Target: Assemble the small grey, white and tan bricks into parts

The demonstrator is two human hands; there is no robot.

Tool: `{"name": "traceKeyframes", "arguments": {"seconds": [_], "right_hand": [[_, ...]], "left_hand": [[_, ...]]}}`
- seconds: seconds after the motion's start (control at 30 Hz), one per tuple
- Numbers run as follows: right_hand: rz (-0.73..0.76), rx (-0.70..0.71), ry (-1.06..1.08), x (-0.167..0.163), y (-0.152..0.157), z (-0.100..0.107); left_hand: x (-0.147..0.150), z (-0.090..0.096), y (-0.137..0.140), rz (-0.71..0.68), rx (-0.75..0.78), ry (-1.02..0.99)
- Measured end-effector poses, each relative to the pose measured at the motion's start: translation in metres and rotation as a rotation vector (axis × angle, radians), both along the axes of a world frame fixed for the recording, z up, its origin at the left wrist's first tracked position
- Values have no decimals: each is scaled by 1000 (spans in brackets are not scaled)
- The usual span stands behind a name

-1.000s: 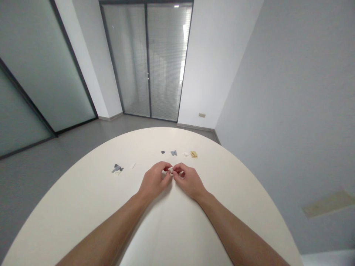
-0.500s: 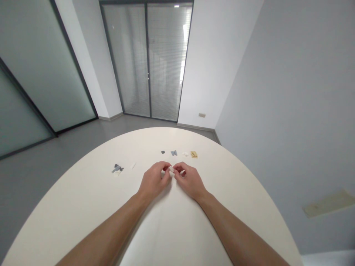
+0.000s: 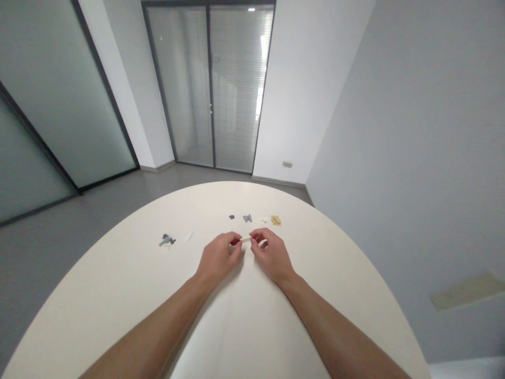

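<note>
The step in hand is judged to be two-handed handling of a small white piece [image 3: 245, 239], located in front of the person, between the two hands and beyond the middle of the round worktop [image 3: 244, 326], nearer the far edge than the near side. The left hand [image 3: 221, 253] is narrowed to a pinch, thumb and index fingertips closed on the left end of the piece; the right hand [image 3: 272, 255] holds the right end in a similar fingertip grip, its remaining fingers curled. The exact contact at each end is partly hidden by the fingers. The next move is judged to call for light, even fingertip pressure at both ends, with the wrists steady, as the piece is small and offers little surface. Orientation: the long axis runs left to right, roughly parallel to the middle of the far edge, with the right end set slightly closer to that edge. The two ends cannot be told apart, so no front can be assigned; clearance above the surface cannot be confirmed. Toward the far edge, from left to right, lie a dark piece [image 3: 231, 217], blue-grey pieces [image 3: 247, 218], white bits [image 3: 263, 220] and tan pieces [image 3: 275, 220]. Toward the left edge lie a mixed cluster [image 3: 168, 240] and, beside it, a slim white strip [image 3: 190, 236].
</note>
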State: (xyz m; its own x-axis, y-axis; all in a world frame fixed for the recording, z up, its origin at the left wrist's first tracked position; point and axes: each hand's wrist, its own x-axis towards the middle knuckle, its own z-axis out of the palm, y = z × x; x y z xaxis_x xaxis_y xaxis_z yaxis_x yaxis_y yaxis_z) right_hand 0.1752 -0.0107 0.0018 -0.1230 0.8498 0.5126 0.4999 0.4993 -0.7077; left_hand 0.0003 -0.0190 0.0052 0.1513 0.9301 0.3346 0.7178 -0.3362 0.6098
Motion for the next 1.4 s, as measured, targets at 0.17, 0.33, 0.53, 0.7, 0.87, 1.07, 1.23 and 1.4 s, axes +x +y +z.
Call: {"name": "traceKeyframes", "arguments": {"seconds": [0.17, 0.33, 0.53, 0.7, 0.87, 1.07, 1.23, 1.4], "right_hand": [[-5, 38, 8, 0, 0, 1], [13, 70, 14, -1, 0, 2], [26, 89, 10, -1, 0, 2], [24, 89, 8, -1, 0, 2], [20, 89, 17, 0, 0, 2], [40, 104, 9, 0, 0, 2], [45, 106, 8, 0, 0, 2], [42, 89, 18, 0, 0, 2]], "left_hand": [[0, 0, 0, -5, -8, 34], [1, 0, 0, -15, 0, 46], [0, -1, 1, -28, 4, 55], [0, 0, 1, -34, 1, 60], [0, 0, 1, -33, 7, 49], [0, 0, 1, -18, 0, 17], [0, 2, 0, -9, 23, -30], [0, 0, 1, -1, 45, -79]]}}
